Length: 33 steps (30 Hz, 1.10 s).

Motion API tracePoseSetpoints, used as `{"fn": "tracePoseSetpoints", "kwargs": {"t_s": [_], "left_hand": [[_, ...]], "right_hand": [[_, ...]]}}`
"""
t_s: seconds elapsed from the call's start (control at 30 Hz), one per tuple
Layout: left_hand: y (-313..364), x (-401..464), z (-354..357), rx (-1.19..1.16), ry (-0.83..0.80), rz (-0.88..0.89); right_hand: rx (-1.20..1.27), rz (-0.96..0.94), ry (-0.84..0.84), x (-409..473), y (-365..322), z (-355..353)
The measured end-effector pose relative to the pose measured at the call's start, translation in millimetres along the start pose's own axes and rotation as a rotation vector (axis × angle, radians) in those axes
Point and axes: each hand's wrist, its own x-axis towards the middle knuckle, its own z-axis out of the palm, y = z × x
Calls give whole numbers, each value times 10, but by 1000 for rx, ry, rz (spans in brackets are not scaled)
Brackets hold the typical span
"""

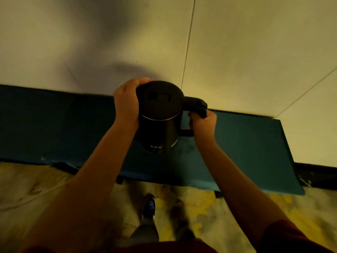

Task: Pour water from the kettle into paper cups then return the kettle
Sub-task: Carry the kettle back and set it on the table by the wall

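From the head camera, a black kettle [160, 115] is seen upright over the dark teal counter [246, 143], near its back edge against the pale wall [237, 52]. Its lid rim is cupped by the left hand [126, 101], fingers curled. Its handle is gripped by the right hand [203, 122], fingers wrapped around it.

A long, narrow tabletop [246, 143] covered in dark teal cloth runs along the pale wall, its right end cut off square just before the corner. Standing upright on it near the middle is a black electric kettle with a flat round lid and side handle [160, 114]. Below the front edge lies a mottled yellow-and-grey marbled floor [209, 207].
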Motion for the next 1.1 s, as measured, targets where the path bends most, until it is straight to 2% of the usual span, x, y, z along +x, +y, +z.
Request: {"fn": "tracePoseSetpoints", "kwargs": {"t_s": [0.13, 0.3, 0.7, 0.9, 1.1], "left_hand": [[-113, 389, -80, -51, -64, -51], [-262, 845, -134, -7, -112, -85], [-771, 1412, -168, 24, -58, -158], [-1106, 1481, -230, 0, -57, -155], [-1296, 1550, -191, 10, -57, -177]], "right_hand": [[37, -2, 7, 78, 85, 248], [28, 32, 49, 314, 201, 546], [13, 60, 73, 812, 601, 910], [-69, 75, 83, 910, 892, 980], [-27, 83, 95, 962, 1040, 986]]}}
